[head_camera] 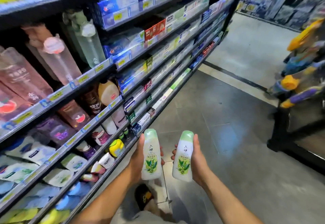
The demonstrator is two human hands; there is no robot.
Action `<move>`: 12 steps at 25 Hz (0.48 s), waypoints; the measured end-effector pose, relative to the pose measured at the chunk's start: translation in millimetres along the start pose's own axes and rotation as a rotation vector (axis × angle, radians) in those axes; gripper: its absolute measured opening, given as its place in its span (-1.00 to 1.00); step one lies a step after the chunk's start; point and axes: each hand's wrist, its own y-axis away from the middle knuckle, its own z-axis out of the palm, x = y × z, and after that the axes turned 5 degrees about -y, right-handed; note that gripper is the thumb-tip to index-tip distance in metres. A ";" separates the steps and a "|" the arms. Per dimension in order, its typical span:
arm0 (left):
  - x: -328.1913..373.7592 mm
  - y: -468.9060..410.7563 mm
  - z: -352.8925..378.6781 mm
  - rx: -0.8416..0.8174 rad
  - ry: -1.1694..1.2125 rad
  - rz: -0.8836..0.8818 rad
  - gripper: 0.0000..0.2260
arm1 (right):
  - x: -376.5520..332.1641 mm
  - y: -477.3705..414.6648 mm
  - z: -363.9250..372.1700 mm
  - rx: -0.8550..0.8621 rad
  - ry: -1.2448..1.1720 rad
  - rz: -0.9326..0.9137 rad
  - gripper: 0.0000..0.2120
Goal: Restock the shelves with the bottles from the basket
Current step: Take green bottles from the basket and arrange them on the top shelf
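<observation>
- Shop aisle with a grey tiled floor [219,118]; stocked shelves [58,94] run along the left.
- Left hand [139,157] is wrapped round the left bottle [151,155], white with a green cap, held upright near the lower shelves.
- Right hand [198,160] grips the matching right bottle [182,157] just beside it, apart.
- No basket is in view.
- Step, likely: carrying the bottles to the shelf. The next move calls for finding a free gap.

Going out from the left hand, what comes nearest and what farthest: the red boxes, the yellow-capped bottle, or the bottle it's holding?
1. The held bottle: gripped in the left hand itself.
2. The yellow-capped bottle: low down, just to the hand's left.
3. The red boxes: high up and farther ahead.
</observation>
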 end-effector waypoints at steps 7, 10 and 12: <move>53.4 -51.5 -1.3 0.014 0.005 0.049 -0.23 | -54.7 -57.4 19.4 -0.087 0.116 -0.026 -0.31; 69.5 -59.7 -10.8 0.105 0.071 0.074 -0.22 | -72.5 -83.5 48.6 -0.171 0.213 -0.022 -0.29; 75.5 -61.7 -20.4 0.160 0.115 0.106 -0.22 | -81.2 -101.9 69.0 -0.234 0.269 -0.025 -0.24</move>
